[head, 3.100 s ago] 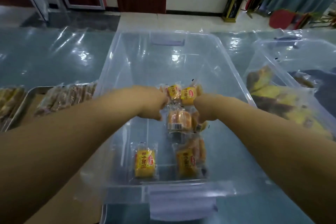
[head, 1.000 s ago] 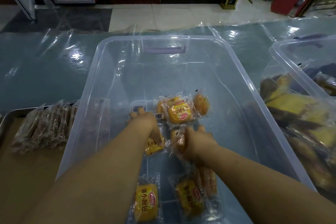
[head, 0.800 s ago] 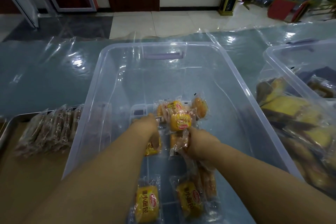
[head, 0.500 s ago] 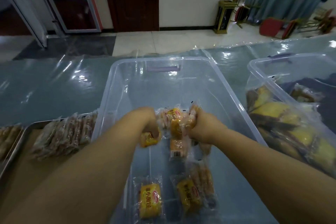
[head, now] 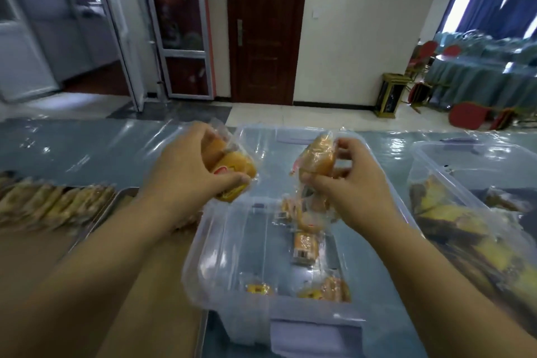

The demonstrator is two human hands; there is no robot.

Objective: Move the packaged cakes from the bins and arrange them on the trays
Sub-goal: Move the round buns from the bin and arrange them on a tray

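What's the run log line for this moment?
left hand: holds cakes | right hand: holds packets | above clear bin | tray left

Bin (head: 203,244) wall between hands, tray (head: 116,197)

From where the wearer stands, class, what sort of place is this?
Probably a banquet or function hall: draped tables with red chairs at the back, and a plastic-covered work table holding a bin of packaged cakes.

Motion blur smears the wrapper print on the cakes (head: 229,171); the right bin (head: 453,160) runs off frame.
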